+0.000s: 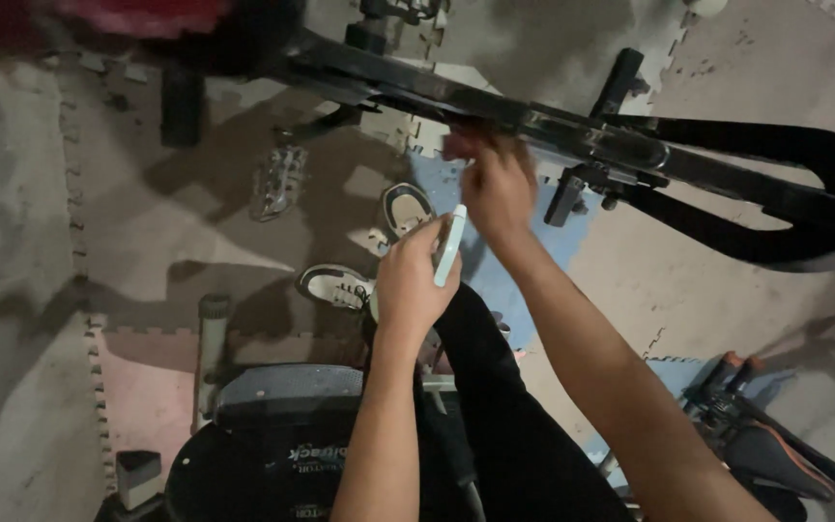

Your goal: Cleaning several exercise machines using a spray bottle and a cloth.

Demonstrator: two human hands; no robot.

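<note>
Mid-job: left hand grips a pale phone edge-on just below the black bike frame, right hand has fingers curled at the frame, grip unclear; nothing visibly finished.

both bare forearms reached forward and up from the bottom edge. the left hand was raised with its back to the camera, fingers curled closed around something thin and thumb along its edge. the right hand stretched further ahead, its arm running diagonally from the lower right, fingers bent and blurred.
</note>
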